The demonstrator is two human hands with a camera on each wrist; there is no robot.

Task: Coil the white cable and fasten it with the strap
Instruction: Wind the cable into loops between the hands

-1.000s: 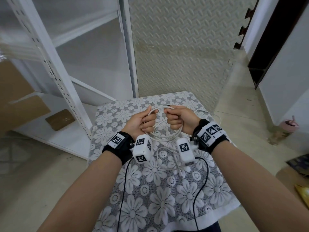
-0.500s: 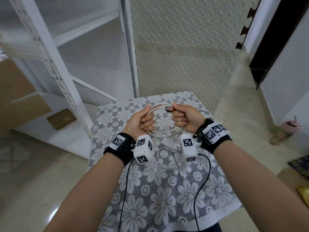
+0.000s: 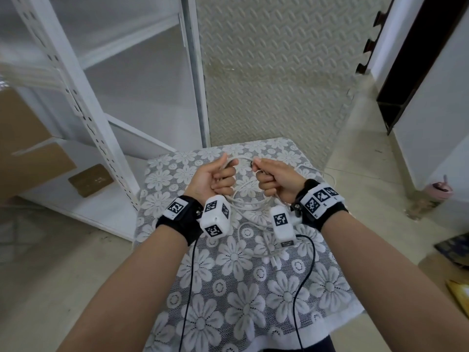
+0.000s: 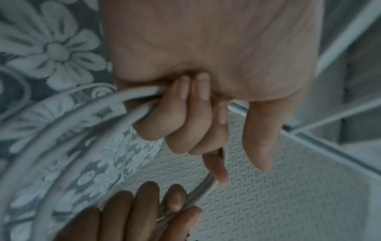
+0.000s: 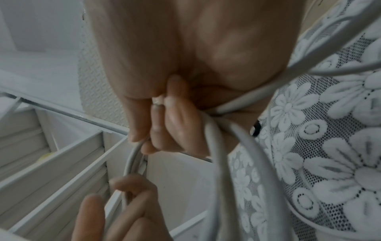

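My left hand (image 3: pixel 212 177) and my right hand (image 3: pixel 275 179) hold the white cable (image 3: pixel 250 203) above the far end of the tabletop (image 3: pixel 243 283), which is covered with a grey cloth bearing white flowers. The left hand grasps the coil at its 9 o'clock side, fingers curled round several strands, as the left wrist view (image 4: pixel 181 114) confirms. The right hand grasps the coil at its 3 o'clock side, fingers clenched on the strands (image 5: pixel 171 117). The loops hang between the two hands and sag toward 6 o'clock, close over the cloth. A small dark piece (image 3: pixel 251 163), perhaps the strap, shows at my right thumb and forefinger; I cannot tell for certain. A loose length of cable trails across the cloth at 6 o'clock from the coil. A white shelf rack (image 3: pixel 83 118) stands at 10 o'clock from the tabletop.
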